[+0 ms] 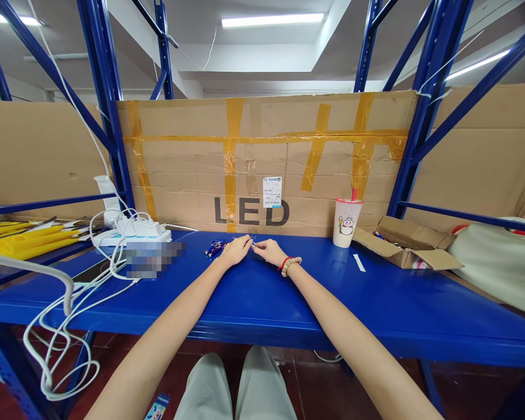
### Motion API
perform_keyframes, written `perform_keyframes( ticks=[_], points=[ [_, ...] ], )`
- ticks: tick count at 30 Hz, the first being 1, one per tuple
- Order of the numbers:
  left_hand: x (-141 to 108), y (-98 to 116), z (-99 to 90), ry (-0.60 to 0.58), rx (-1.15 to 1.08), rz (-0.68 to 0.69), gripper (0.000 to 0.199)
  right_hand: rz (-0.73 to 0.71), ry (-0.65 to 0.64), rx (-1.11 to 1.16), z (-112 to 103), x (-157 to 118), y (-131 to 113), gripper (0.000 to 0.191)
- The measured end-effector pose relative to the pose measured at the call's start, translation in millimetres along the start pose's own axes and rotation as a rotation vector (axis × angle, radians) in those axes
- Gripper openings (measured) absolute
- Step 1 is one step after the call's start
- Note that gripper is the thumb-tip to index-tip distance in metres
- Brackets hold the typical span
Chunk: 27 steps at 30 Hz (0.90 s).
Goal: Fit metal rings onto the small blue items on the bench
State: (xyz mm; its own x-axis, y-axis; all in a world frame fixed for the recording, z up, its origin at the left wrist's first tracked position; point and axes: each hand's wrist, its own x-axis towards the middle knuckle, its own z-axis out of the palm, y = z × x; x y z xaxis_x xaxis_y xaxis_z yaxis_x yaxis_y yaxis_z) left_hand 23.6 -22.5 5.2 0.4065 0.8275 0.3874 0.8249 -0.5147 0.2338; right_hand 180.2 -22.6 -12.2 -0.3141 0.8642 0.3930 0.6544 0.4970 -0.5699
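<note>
My left hand (pixel 237 251) and my right hand (pixel 270 252) meet near the back of the blue shelf (pixel 262 297), with their fingertips close together. Both are closed in a pinch around something small and pale, too tiny here to name. Just left of my left hand lies a little heap of shiny dark blue pieces (pixel 214 249), whose kind I cannot make out. A beaded bracelet and a red cord (pixel 290 266) circle my right wrist.
A paper cup (pixel 346 224) with a red straw stands right of my hands, near a white strip (pixel 359 263) and an open cardboard box (pixel 405 242). Left are a power strip (pixel 144 231), tangled white cables (pixel 114 262) and yellow-handled tools (pixel 35 239). Cardboard (pixel 184 169) closes the back.
</note>
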Motion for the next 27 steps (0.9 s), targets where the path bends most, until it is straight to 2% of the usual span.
perform_keyframes(
  ticks=[7,15,27],
  points=[
    [-1,2,-2.0,-0.037,0.025,-0.025,0.030,-0.011,-0.015,-0.077,-3,-2,-3,0.034],
    [-2,3,-1.8,-0.064,0.033,-0.019,0.030,-0.010,0.025,-0.232,-9,-6,-11,0.030],
    [0,1,3.0,-0.045,-0.017,0.003,0.031,0.042,0.080,-0.362,-13,-8,-20,0.028]
  ],
)
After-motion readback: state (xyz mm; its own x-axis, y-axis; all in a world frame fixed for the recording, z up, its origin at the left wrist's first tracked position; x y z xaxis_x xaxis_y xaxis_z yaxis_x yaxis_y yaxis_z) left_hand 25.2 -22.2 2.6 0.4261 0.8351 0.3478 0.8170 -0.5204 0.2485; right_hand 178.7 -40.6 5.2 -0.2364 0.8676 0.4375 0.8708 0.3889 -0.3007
